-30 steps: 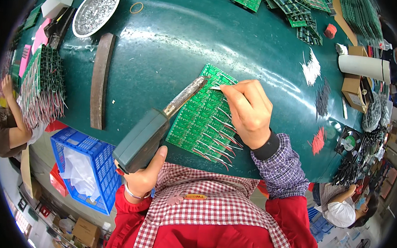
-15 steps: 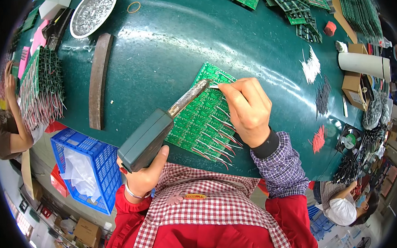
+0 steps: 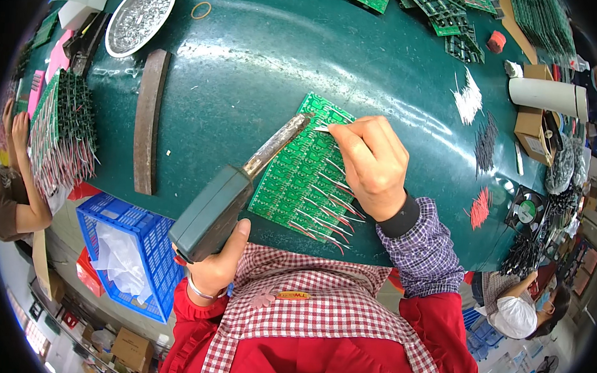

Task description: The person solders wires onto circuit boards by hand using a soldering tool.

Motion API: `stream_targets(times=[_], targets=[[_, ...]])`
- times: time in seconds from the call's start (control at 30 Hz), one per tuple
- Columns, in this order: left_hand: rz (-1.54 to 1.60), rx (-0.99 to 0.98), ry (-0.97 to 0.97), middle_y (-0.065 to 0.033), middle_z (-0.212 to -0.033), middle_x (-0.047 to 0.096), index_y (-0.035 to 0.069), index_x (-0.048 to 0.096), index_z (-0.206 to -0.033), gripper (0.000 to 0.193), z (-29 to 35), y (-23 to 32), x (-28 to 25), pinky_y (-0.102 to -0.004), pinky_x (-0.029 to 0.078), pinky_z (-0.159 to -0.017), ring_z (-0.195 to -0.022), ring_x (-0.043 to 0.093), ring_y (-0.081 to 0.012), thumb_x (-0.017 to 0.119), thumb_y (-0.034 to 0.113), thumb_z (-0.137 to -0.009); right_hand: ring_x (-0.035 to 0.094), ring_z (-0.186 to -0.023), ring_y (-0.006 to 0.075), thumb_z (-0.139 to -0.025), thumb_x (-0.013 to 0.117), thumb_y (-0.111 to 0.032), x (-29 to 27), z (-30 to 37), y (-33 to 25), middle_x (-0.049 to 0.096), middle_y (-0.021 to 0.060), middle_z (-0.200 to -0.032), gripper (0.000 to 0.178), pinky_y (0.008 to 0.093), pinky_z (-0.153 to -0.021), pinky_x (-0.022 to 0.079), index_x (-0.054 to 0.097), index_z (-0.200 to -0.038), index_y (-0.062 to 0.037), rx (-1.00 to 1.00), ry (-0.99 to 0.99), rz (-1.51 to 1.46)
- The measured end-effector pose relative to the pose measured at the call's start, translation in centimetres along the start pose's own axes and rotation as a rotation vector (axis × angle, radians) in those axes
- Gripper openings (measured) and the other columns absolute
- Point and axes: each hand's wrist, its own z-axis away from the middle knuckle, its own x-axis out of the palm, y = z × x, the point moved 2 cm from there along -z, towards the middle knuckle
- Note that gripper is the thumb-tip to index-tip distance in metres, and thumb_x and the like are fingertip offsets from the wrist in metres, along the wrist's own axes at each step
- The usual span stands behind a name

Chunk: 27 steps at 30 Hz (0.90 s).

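A green panel of circuit boards (image 3: 286, 186) lies at a slant on the table in front of me. Along its right side, several red and white wires (image 3: 324, 218) stick out toward the lower right. My left hand (image 3: 217, 267) is wrapped round the dark green handle of a soldering gun (image 3: 211, 212). Its scorched metal barrel slopes up and right, with the tip over the panel's upper part. My right hand (image 3: 375, 169) pinches a short white wire (image 3: 322, 129) against the panel, just right of that tip.
A metal bowl of silvery bits (image 3: 140, 17) and a brown bar (image 3: 151, 121) are at left, near stacked wired boards (image 3: 64, 127). White (image 3: 468, 97), black (image 3: 485, 145) and red wires (image 3: 479, 208) lie in piles at right, by a small fan (image 3: 525, 210). A blue crate (image 3: 157, 246) stands below the table edge.
The soldering gun in my left hand has drawn back slightly left, its tip moving off the white wire's end. My right hand stays almost still.
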Motion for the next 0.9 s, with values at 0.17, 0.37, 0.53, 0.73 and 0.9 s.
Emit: stream_targets(times=[0.17, 0.37, 0.53, 0.73, 0.9], targets=[[0.007, -0.055, 0.033, -0.0091, -0.082, 0.07, -0.004, 0.069, -0.092, 0.02, -0.3, 0.8, 0.4, -0.0296, 0.051, -0.061, -0.067, 0.065, -0.0162, 0.076, 0.0, -0.075, 0.056, -0.067, 0.021, -0.064, 0.067, -0.001, 0.0, 0.0, 0.0, 0.055, 0.0052, -0.073, 0.023, 0.0317, -0.056, 0.046, 0.066, -0.087, -0.002, 0.001, -0.003, 0.004], [0.005, -0.062, 0.028, -0.011, -0.082, 0.071, -0.004, 0.07, -0.092, 0.02, -0.3, 0.7, 0.4, -0.0289, 0.052, -0.061, -0.066, 0.066, -0.0166, 0.077, 0.0, -0.074, 0.056, -0.068, 0.0211, -0.064, 0.067, 0.0, 0.1, 0.2, 0.0, 0.055, 0.0054, -0.074, 0.023, 0.0319, -0.056, 0.046, 0.066, -0.087, -0.0018, -0.004, -0.002, 0.015], [0.017, -0.064, 0.064, -0.0102, -0.083, 0.071, -0.004, 0.069, -0.093, 0.023, 0.0, 0.5, 0.3, -0.0285, 0.052, -0.062, -0.068, 0.066, -0.0156, 0.077, 0.001, -0.073, 0.057, -0.069, 0.0218, -0.063, 0.067, 0.0, -0.3, 0.3, -0.2, 0.055, 0.005, -0.075, 0.024, 0.0324, -0.058, 0.046, 0.067, -0.087, -0.0023, 0.019, 0.052, 0.039], [0.039, -0.071, 0.068, -0.0104, -0.086, 0.071, -0.004, 0.069, -0.096, 0.025, 0.4, 0.4, -0.3, -0.0283, 0.052, -0.066, -0.073, 0.066, -0.016, 0.077, 0.001, -0.073, 0.057, -0.071, 0.0215, -0.064, 0.067, -0.001, -0.4, 0.8, -1.3, 0.055, 0.0044, -0.075, 0.026, 0.0329, -0.059, 0.044, 0.067, -0.089, -0.0037, -0.006, 0.052, -0.003], [0.016, -0.05, 0.058, -0.0106, -0.087, 0.071, -0.004, 0.069, -0.097, 0.026, 0.5, 0.8, -0.5, -0.0285, 0.052, -0.067, -0.073, 0.066, -0.0164, 0.077, 0.001, -0.073, 0.056, -0.069, 0.0208, -0.065, 0.066, -0.002, 0.0, 1.1, -1.3, 0.054, 0.0037, -0.074, 0.026, 0.0328, -0.058, 0.042, 0.066, -0.092, -0.0051, -0.015, 0.003, -0.022]])
